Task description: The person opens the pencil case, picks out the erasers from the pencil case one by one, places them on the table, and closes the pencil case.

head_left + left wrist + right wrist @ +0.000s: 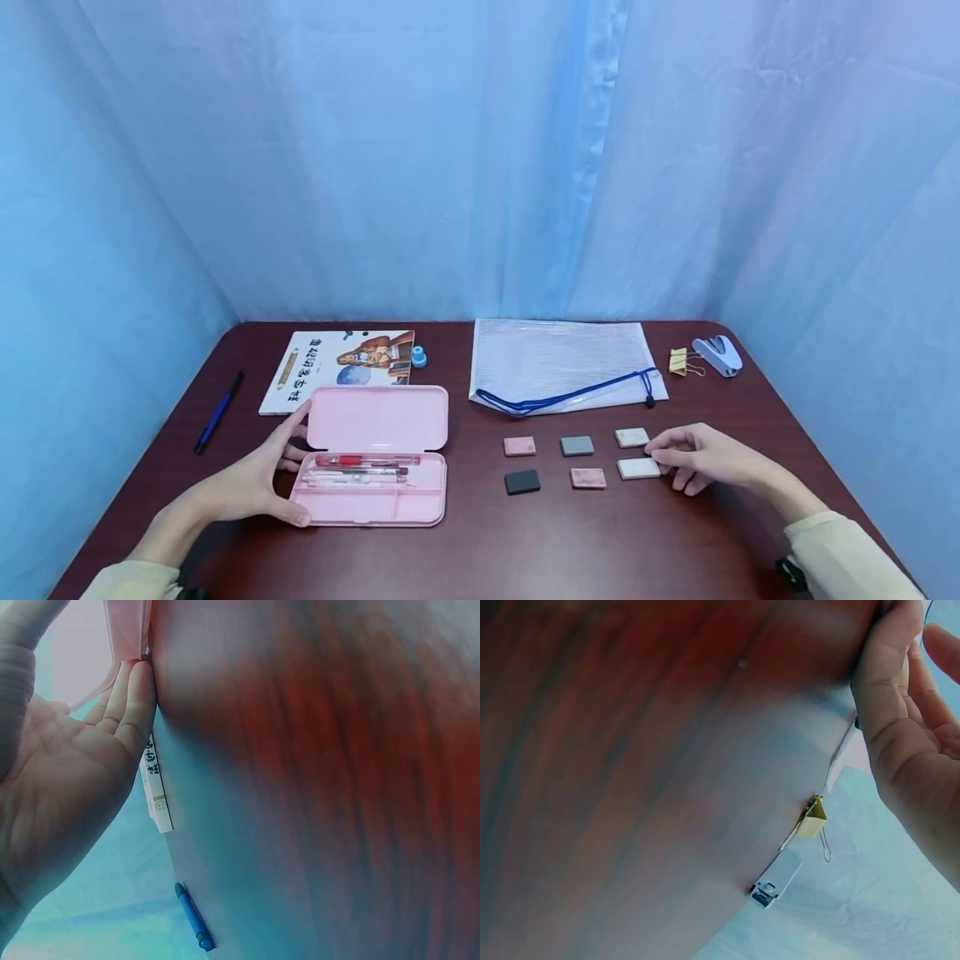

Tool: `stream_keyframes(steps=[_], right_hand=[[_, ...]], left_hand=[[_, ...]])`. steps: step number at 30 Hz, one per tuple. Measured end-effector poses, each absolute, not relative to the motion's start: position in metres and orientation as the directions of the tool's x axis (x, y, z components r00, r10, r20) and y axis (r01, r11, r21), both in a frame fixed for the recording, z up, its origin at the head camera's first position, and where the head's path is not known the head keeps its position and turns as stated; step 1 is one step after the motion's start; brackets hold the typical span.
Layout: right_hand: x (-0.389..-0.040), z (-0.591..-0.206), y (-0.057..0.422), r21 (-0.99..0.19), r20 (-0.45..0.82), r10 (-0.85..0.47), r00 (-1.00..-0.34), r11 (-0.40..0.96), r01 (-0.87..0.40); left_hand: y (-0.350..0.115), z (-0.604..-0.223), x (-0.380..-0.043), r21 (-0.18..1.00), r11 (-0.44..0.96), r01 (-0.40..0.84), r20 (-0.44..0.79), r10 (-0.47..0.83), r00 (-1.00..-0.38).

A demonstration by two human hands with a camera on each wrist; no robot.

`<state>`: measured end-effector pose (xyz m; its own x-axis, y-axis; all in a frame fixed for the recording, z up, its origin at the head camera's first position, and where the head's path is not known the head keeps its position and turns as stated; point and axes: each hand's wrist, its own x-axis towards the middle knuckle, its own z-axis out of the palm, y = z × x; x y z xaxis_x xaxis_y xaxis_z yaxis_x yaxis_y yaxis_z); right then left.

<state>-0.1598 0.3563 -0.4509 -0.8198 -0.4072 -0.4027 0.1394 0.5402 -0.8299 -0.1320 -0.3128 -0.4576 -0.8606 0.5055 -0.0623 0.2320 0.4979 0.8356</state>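
In the head view my left hand [251,479] holds the left end of an open pink pencil case [360,508], thumb at the front corner and fingers by the raised lid [378,417]. Several pens [360,475] lie in its rear compartment. On the right, my right hand [712,460] pinches the right end of a white eraser [637,469], which lies on the table. A cream eraser [632,437] sits just behind it. To their left lie two pink erasers, one [519,447] behind and one [588,478] in front, plus a grey eraser [577,446] and a black eraser [522,482].
Behind the case lie a booklet [300,358] and a small blue bottle-shaped item [418,357]. A blue pen [219,412] is far left. A mesh zip pouch [555,358], yellow binder clip [678,361] and pale stapler-like tool [717,356] line the back right, before curtains.
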Motion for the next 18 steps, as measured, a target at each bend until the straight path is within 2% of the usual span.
stream_keyframes(steps=[10,18], right_hand=[[-0.157,-0.449,0.356,-0.827,-0.412,-0.386,-0.825,0.539,0.161],[-0.161,-0.422,0.345,-0.841,-0.367,-0.392,-0.843,0.527,0.121]], left_hand=[[-0.313,-0.457,-0.132,0.83,0.5,0.246,-0.052,0.509,-0.859],[-0.313,-0.456,-0.13,0.824,0.512,0.243,-0.057,0.502,-0.863]])
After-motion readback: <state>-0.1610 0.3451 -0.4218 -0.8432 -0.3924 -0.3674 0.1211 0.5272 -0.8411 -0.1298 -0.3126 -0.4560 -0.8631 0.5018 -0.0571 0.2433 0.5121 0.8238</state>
